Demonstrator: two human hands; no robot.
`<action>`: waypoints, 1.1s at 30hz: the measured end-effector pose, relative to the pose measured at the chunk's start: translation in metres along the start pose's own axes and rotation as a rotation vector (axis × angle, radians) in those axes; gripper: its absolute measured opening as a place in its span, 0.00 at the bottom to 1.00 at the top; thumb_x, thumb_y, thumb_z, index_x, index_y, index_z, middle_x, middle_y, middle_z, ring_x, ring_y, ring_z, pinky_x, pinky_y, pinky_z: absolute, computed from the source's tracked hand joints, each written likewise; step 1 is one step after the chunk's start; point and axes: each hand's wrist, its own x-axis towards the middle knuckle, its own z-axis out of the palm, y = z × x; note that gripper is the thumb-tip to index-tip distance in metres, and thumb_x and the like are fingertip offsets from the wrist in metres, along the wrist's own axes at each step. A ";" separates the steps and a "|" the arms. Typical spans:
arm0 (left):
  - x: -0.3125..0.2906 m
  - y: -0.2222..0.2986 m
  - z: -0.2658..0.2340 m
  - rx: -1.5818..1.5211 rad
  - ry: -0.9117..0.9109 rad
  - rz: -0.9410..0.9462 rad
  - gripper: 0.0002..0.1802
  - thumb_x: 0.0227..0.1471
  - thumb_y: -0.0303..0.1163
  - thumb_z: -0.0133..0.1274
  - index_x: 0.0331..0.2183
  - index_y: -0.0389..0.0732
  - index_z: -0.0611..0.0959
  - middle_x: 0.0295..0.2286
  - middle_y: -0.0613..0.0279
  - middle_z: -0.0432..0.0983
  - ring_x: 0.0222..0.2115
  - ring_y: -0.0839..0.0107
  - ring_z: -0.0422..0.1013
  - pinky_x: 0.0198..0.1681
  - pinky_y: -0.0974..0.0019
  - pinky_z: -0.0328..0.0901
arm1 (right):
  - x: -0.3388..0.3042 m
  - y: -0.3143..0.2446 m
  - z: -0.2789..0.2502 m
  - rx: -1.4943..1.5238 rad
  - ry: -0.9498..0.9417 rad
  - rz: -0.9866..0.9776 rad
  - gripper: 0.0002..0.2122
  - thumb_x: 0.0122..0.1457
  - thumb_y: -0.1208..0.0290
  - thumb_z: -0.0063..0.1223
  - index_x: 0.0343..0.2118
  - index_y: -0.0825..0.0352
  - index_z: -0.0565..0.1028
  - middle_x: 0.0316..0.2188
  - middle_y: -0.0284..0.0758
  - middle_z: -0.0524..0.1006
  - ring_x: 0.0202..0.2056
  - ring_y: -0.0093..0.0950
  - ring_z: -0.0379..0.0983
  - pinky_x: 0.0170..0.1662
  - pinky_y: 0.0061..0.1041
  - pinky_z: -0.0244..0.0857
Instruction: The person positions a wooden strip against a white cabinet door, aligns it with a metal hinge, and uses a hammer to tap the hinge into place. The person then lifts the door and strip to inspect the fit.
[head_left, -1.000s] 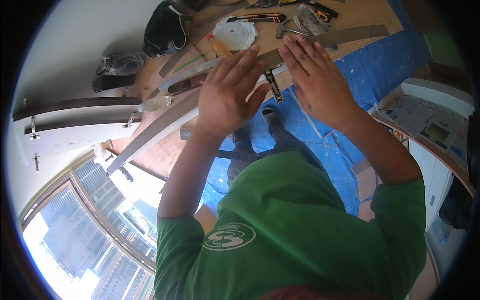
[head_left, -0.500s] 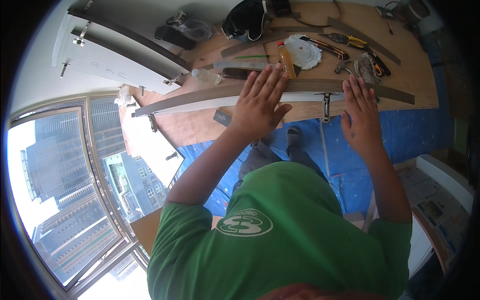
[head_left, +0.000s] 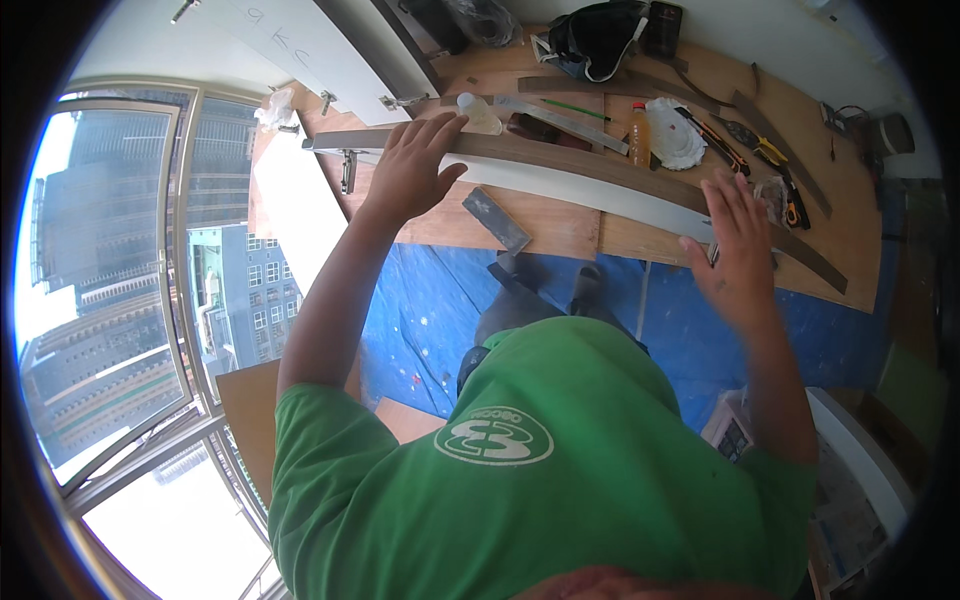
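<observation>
Head view. The brown strip (head_left: 570, 158) lies lengthwise along the edge of the white panel (head_left: 560, 188), over the wooden bench (head_left: 570, 226). The left hand (head_left: 410, 172), flat and unclenched, rests on its left part; the right hand (head_left: 738, 245), fingers extended and grasping nothing, lies over its right part, contact uncertain. The strip appears fully laid out, its right end seemingly untrimmed; whether it is fixed cannot be told. A hinge (head_left: 348, 172) shows at left; the right hand obscures the panel's right end.

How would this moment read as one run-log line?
left hand: open, over brown wood-grain strip | right hand: open, over same strip | nearby: orange-drink bottle, utility knife
</observation>
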 end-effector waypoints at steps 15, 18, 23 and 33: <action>0.011 -0.090 0.001 -0.248 -0.103 0.149 0.20 0.47 0.43 0.70 0.35 0.45 0.79 0.27 0.58 0.79 0.33 0.53 0.78 0.39 0.51 0.70 | 0.099 -0.079 0.034 0.000 -0.261 0.149 0.17 0.52 0.72 0.68 0.42 0.65 0.72 0.37 0.43 0.77 0.42 0.49 0.75 0.43 0.46 0.69; -0.001 -0.125 0.000 -0.276 -0.096 0.148 0.20 0.45 0.42 0.71 0.34 0.45 0.79 0.27 0.59 0.79 0.33 0.54 0.78 0.39 0.51 0.70 | 0.115 -0.110 0.040 -0.004 -0.277 0.157 0.16 0.52 0.72 0.67 0.41 0.65 0.72 0.37 0.42 0.77 0.42 0.49 0.75 0.42 0.47 0.68; -0.022 -0.182 -0.005 -0.278 -0.097 0.134 0.20 0.43 0.40 0.73 0.34 0.44 0.79 0.26 0.60 0.79 0.33 0.55 0.79 0.39 0.53 0.71 | 0.138 -0.156 0.067 0.070 -0.283 0.143 0.15 0.52 0.73 0.67 0.41 0.64 0.73 0.37 0.41 0.76 0.42 0.48 0.75 0.42 0.46 0.69; -0.041 -0.233 -0.021 -0.301 -0.164 0.036 0.19 0.44 0.38 0.72 0.35 0.45 0.81 0.26 0.63 0.81 0.33 0.58 0.79 0.41 0.56 0.71 | 0.172 -0.207 0.088 0.206 -0.156 0.114 0.14 0.57 0.64 0.67 0.41 0.63 0.76 0.37 0.38 0.78 0.42 0.43 0.76 0.43 0.44 0.70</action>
